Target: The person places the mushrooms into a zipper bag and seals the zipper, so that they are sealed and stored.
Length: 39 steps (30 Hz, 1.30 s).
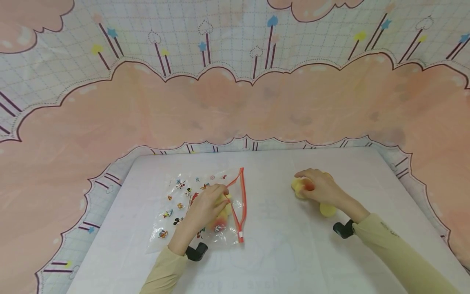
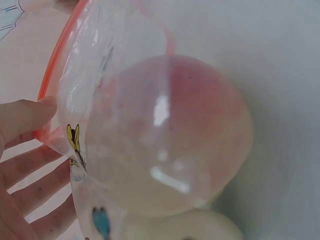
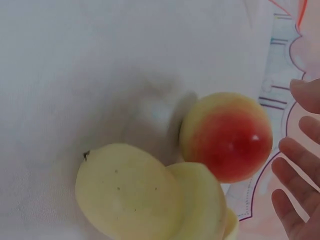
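Observation:
At the left of the table, a clear zip bag (image 1: 172,220) with cartoon prints and an orange zip edge (image 1: 244,196) lies flat, mouth to the right. My left hand (image 1: 207,208) pinches its orange edge between thumb and fingers, as the left wrist view shows. Inside are a round fruit with a red blush (image 2: 200,115) and a pale fruit (image 2: 180,225) against it. My right hand (image 1: 324,190) is over a cluster of fruit. In the right wrist view its fingers are extended beside a red-and-yellow round fruit (image 3: 232,142); specked yellow fruit (image 3: 125,192) lies next to that.
The white table (image 1: 279,241) carries everything. A yellow fruit (image 1: 328,210) shows below my right hand. Black wrist devices (image 1: 196,252) sit at both wrists. Behind the table hangs a peach-coloured cloth (image 1: 227,106) with cloud outlines.

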Motion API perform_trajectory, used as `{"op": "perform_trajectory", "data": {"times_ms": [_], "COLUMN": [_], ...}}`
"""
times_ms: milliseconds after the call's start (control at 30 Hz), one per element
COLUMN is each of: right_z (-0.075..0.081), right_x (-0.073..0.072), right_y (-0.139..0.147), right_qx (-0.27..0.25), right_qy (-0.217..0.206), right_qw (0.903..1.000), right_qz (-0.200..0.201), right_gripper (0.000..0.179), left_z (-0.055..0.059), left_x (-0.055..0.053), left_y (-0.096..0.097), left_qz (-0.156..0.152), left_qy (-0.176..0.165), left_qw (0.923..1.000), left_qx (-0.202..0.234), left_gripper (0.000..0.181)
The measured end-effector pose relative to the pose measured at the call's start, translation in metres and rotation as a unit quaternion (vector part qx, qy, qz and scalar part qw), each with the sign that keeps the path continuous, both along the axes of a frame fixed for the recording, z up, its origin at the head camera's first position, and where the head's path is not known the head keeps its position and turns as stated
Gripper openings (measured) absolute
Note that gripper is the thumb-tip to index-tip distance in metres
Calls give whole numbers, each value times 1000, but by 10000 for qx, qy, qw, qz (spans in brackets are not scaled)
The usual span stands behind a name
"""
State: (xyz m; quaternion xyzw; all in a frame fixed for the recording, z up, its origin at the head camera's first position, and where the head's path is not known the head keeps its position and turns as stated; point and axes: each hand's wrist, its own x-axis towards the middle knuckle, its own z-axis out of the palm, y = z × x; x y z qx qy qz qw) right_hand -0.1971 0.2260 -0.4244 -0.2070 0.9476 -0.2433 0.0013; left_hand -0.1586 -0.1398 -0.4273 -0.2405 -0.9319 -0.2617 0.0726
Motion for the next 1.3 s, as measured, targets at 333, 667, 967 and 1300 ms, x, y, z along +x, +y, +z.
{"op": "perform_trajectory", "data": {"times_ms": [333, 667, 967, 1300], "right_z": [-4, -13, -16, -18], "right_x": [-7, -9, -6, -6], "right_y": [5, 6, 4, 3], "right_qx": [466, 934, 1020, 964], "right_qy": [9, 93, 130, 168], "right_qw": [9988, 9955, 9947, 9952], "right_qz": [179, 161, 63, -9], "right_gripper": [48, 53, 50, 48], "left_z": [0, 0, -1, -1], "left_x": [-1, -1, -1, 0], "left_y": [-1, 0, 0, -1], "left_qz": [-29, 30, 23, 46], "left_qy": [-30, -66, -48, -129], "left_qw": [10000, 10000, 10000, 9999], "left_qx": [33, 38, 43, 43], "left_gripper": [21, 20, 20, 20]}}
